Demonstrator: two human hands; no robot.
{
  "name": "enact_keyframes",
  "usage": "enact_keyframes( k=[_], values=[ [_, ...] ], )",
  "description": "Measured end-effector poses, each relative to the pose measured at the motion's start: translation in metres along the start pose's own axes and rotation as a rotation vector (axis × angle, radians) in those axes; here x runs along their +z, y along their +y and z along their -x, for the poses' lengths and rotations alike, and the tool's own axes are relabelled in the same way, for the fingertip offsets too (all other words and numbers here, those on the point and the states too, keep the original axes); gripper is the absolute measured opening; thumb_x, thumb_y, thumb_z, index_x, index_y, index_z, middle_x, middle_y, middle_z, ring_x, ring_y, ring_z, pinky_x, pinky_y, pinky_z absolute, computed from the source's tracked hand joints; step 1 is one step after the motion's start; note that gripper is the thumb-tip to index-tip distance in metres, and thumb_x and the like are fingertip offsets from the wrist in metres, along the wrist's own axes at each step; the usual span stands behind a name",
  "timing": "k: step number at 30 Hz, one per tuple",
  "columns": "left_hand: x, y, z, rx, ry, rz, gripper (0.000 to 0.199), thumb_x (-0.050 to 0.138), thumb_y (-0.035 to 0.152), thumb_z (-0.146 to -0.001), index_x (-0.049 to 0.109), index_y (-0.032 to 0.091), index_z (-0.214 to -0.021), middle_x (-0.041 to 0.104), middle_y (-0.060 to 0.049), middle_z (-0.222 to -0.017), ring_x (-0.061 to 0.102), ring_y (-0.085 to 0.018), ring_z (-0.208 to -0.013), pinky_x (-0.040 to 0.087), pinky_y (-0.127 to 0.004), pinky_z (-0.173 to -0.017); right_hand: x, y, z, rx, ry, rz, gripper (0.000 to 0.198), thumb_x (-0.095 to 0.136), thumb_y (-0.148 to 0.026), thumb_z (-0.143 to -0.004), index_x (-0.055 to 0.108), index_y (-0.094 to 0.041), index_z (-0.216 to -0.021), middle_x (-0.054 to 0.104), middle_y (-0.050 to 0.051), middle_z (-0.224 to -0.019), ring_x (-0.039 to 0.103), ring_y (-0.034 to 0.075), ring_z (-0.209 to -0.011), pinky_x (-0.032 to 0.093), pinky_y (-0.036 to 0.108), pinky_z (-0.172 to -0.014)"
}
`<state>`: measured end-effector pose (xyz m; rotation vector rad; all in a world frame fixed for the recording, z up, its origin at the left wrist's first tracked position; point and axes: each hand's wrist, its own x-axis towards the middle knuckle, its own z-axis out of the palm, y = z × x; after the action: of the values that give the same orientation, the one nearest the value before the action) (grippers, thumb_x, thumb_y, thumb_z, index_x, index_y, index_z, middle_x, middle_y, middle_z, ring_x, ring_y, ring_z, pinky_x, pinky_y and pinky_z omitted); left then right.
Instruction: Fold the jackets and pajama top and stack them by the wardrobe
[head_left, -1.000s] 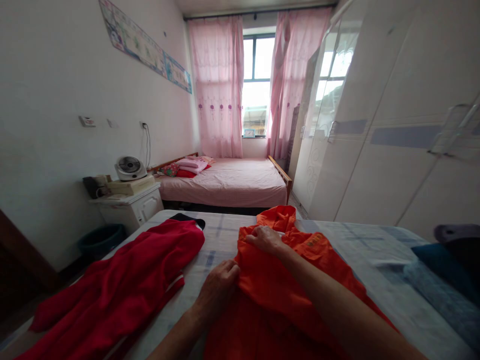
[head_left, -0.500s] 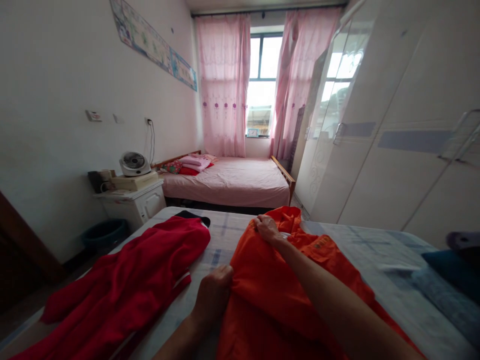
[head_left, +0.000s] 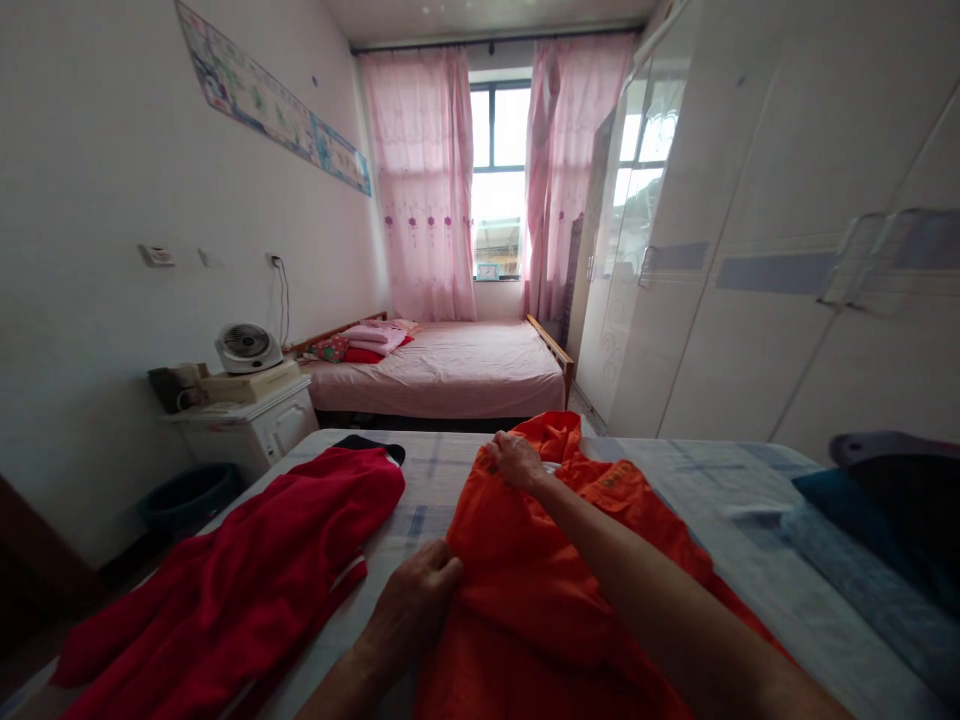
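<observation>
An orange jacket point(head_left: 525, 570) lies spread on the bed with the blue-and-white checked sheet point(head_left: 409, 470), its collar end pointing away from me. My left hand point(head_left: 420, 590) is closed on the jacket's left edge, about halfway down. Farther up, near the shoulder, my right hand point(head_left: 516, 460) pinches the same fabric, and my right forearm crosses over the jacket's front. To the left a red garment point(head_left: 255, 560) with white trim is laid out, its dark end at the top. My fingertips are partly hidden by the cloth and my own knuckles.
Folded dark and blue-grey cloths point(head_left: 862, 560) lie on the bed's right side. Beyond stands a second bed point(head_left: 450, 370) with a pink sheet. A nightstand point(head_left: 277, 420) carrying a fan point(head_left: 250, 345) and a bin point(head_left: 191, 495) are at left; a white wardrobe point(head_left: 720, 350) lines the right.
The camera view has turned slightly right and up, so the room sits farther left in the picture. Both hands keep their hold on the orange jacket, with little other movement.
</observation>
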<state>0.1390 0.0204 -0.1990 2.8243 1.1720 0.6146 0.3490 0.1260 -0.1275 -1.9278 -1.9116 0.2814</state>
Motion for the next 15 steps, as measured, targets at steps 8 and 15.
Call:
enact_keyframes(
  k=[8, 15],
  values=[
    [-0.032, -0.003, -0.043, -0.042, 0.164, 0.081, 0.037, 0.037, -0.001, -0.077, 0.059, 0.021, -0.097, 0.059, -0.005, -0.11, 0.053, -0.017, -0.101, 0.044, -0.03, -0.087, -0.046, 0.069, 0.121, -0.026, -0.092, 0.048, 0.029, 0.039, -0.037, -0.089, 0.059, -0.019, -0.078, 0.065, 0.004, -0.081, 0.058, 0.015, -0.074, 0.039, 0.027, -0.071],
    [0.002, -0.014, -0.136, 0.061, 0.034, 0.025, 0.046, 0.043, 0.004, -0.081, 0.059, 0.026, -0.117, 0.058, -0.005, -0.124, 0.041, -0.024, -0.125, 0.032, -0.043, -0.104, -0.044, 0.097, 0.202, 0.178, -0.064, -0.025, 0.025, 0.046, -0.041, -0.082, 0.057, -0.02, -0.076, 0.064, 0.005, -0.078, 0.057, 0.017, -0.074, 0.037, 0.027, -0.067]
  ],
)
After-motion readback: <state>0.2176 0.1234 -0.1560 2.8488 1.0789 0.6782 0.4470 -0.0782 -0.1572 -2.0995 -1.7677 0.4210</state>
